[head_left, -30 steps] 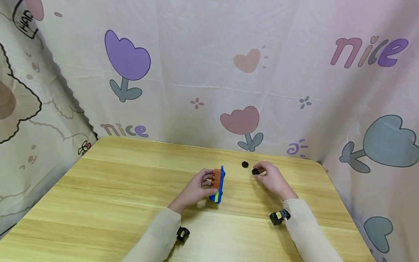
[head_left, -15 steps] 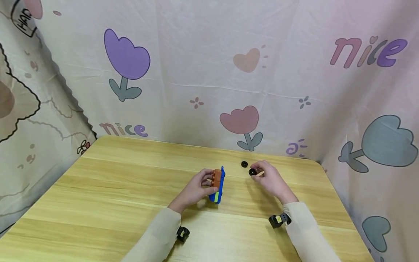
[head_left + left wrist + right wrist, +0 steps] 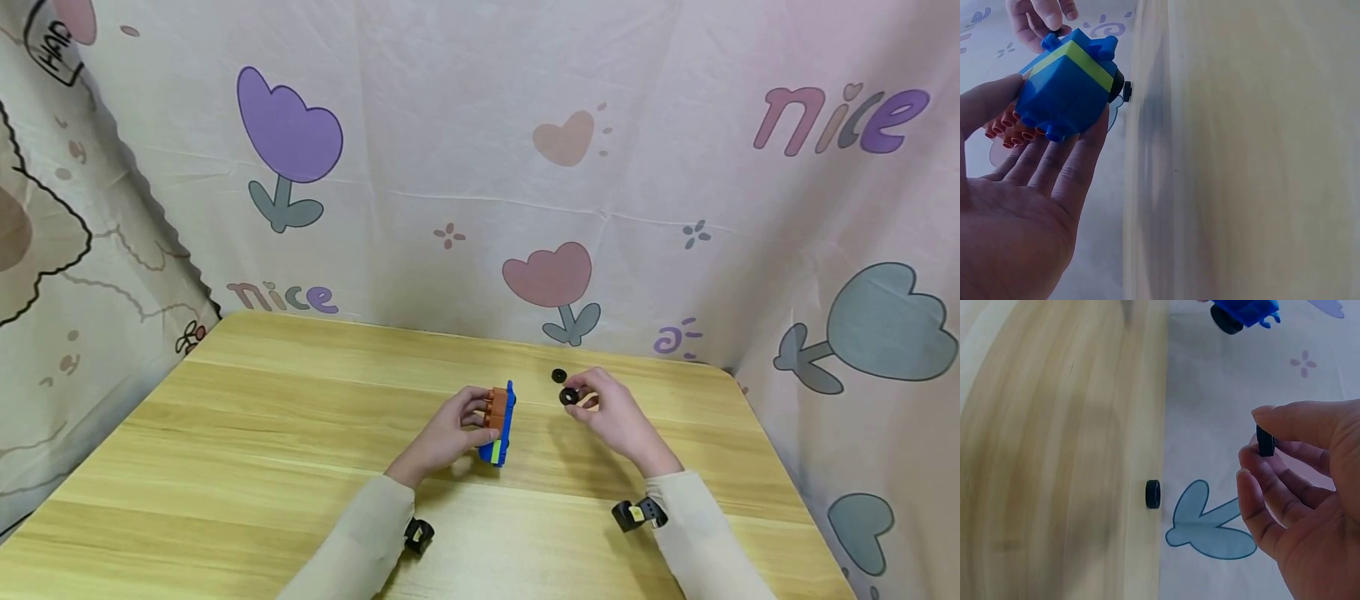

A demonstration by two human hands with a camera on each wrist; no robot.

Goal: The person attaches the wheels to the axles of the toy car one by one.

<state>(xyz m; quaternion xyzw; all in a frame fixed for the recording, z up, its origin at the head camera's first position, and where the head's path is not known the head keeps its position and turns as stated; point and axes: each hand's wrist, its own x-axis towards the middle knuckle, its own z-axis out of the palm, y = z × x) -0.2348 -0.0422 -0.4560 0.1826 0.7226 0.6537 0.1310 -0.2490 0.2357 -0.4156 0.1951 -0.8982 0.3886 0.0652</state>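
My left hand (image 3: 446, 433) grips a toy vehicle (image 3: 504, 429) made of blue and orange building bricks with a yellow-green stripe. It is turned on its side, the orange studs facing the palm; in the left wrist view the blue end (image 3: 1066, 87) with the stripe points toward the camera. A black wheel (image 3: 1229, 320) shows on the vehicle in the right wrist view. Between thumb and fingertips my right hand (image 3: 618, 417) pinches a small black tyre (image 3: 569, 397), held above the table. A second black tyre (image 3: 558, 376) lies flat on the table just behind it.
The wooden table (image 3: 262, 433) reaches back to a hanging patterned cloth (image 3: 420, 167), which also closes off both sides. A black camera band (image 3: 637, 515) sits on the right wrist, another camera (image 3: 418, 536) on the left.
My right hand has moved slightly left with the pinched tyre, which has turned to show more of its face. My left hand and the toy vehicle have stayed still.
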